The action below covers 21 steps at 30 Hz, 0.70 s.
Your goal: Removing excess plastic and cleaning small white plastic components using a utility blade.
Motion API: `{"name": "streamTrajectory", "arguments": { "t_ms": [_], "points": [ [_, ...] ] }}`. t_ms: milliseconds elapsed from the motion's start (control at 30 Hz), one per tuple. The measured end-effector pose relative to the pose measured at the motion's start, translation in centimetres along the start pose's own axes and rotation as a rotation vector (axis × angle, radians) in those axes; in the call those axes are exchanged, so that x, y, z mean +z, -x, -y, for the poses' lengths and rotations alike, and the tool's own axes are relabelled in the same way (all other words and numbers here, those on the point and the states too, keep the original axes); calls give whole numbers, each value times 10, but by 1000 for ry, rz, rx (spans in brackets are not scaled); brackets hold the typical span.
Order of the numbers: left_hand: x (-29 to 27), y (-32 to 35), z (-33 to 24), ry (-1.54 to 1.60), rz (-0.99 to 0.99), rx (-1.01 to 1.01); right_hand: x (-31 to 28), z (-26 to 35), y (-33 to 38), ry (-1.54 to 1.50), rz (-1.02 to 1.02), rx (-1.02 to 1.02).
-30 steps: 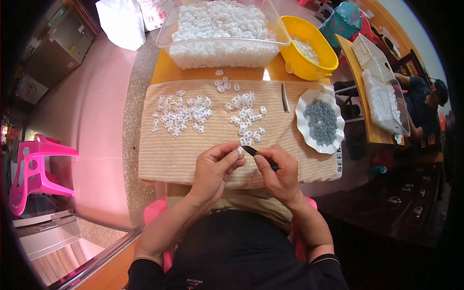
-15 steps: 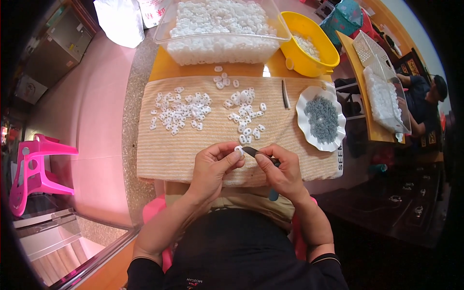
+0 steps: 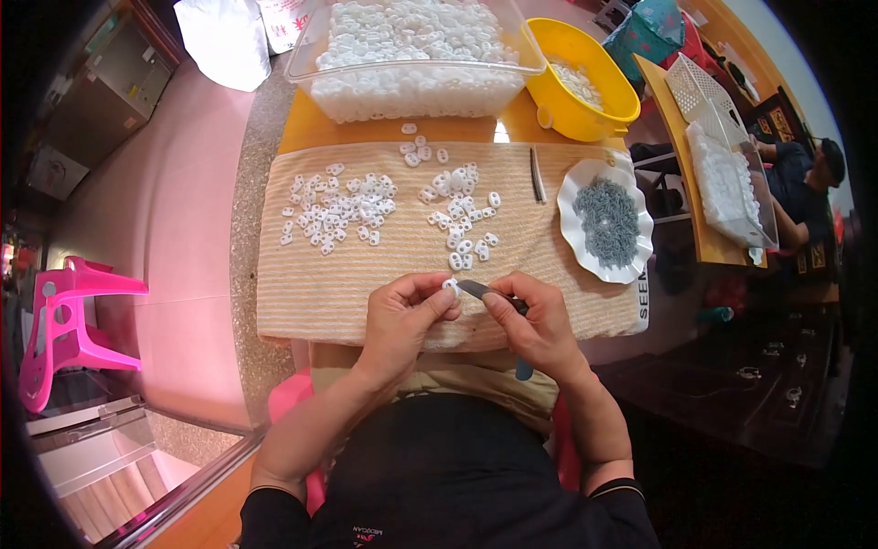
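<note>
My left hand point(image 3: 402, 316) pinches a small white two-hole plastic piece point(image 3: 450, 285) between thumb and fingers, just in from the near edge of the cloth. My right hand point(image 3: 533, 322) is closed around a slim dark tool point(image 3: 474, 288) with a narrow tip. That tip points left and meets the white piece or sits right beside it; which of these I cannot tell. The tool's bluish rear end point(image 3: 523, 369) shows below my right palm. Ahead of my hands lies a loose cluster of similar white pieces point(image 3: 462, 215), and farther left a wider heap point(image 3: 343, 209).
A striped beige cloth point(image 3: 302, 293) covers the table. On its right stands a wavy white plate point(image 3: 569, 206) of small grey parts, beside two thin sticks point(image 3: 537, 176). Behind are a full clear bin point(image 3: 412, 69) and a yellow basin point(image 3: 585, 123). Another person point(image 3: 805, 188) sits far right.
The view has shifted very slightly. Both hands keep nearly the same pose, with the dark tool still at the white piece.
</note>
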<state>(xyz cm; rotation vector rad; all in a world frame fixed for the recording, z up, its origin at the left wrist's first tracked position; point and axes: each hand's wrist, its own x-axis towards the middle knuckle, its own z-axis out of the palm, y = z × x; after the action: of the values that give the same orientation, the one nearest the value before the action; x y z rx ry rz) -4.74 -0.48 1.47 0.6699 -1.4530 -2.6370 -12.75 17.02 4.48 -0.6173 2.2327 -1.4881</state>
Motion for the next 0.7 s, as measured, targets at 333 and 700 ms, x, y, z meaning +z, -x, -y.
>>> {"name": "streamTrajectory", "arguments": {
  "t_ms": [333,700],
  "points": [
    [-3,1,-1,-1,21,-8,-4,-3,-2,-91,81,83],
    [-5,-4,-5,54,104,-68,0,-6,-2,-162,86,74]
  ]
}}
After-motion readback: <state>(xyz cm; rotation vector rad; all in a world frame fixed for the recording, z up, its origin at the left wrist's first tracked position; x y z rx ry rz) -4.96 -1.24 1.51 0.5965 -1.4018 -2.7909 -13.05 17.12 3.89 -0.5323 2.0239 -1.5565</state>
